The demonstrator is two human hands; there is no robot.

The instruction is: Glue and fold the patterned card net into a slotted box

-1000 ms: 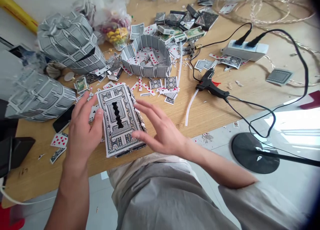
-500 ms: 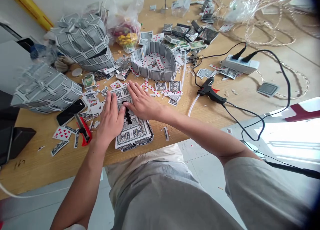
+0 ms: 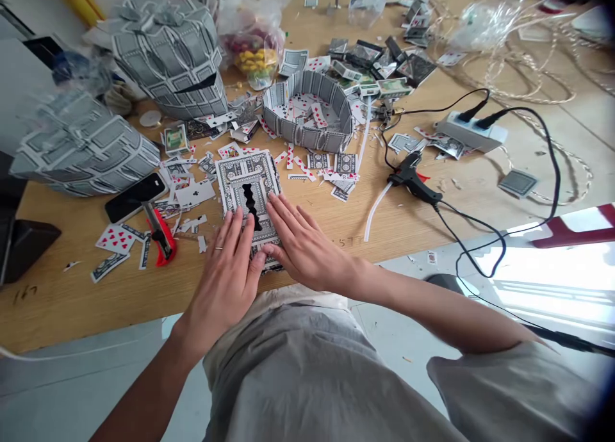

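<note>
A flat box made of playing cards (image 3: 250, 170), with a dark wavy slot down its middle, lies at the table's front edge. My left hand (image 3: 230, 262) rests on its near left part, fingers stretched out. On the near right part my right hand (image 3: 302, 243) lies flat, fingers extended. The thumbs nearly meet over the near end, which the hands partly cover. Left of the box are loose cards (image 3: 196, 193) and a red utility knife (image 3: 162, 237). Beyond it stands a heart-shaped card tray (image 3: 307, 131) with cards and scraps inside.
Two woven card boxes (image 3: 168, 57) stand at the back left, near a black phone (image 3: 134, 197). A glue gun (image 3: 413, 179) lies right, its cable running to a power strip (image 3: 473, 133). Card packs (image 3: 365, 54), a plastic bag (image 3: 254, 25) and twisted cord (image 3: 523, 70) lie farther back.
Both hands have slid toward me along the card box, from its far part to its near part. The far end of the box is now uncovered. The view has shifted slightly.
</note>
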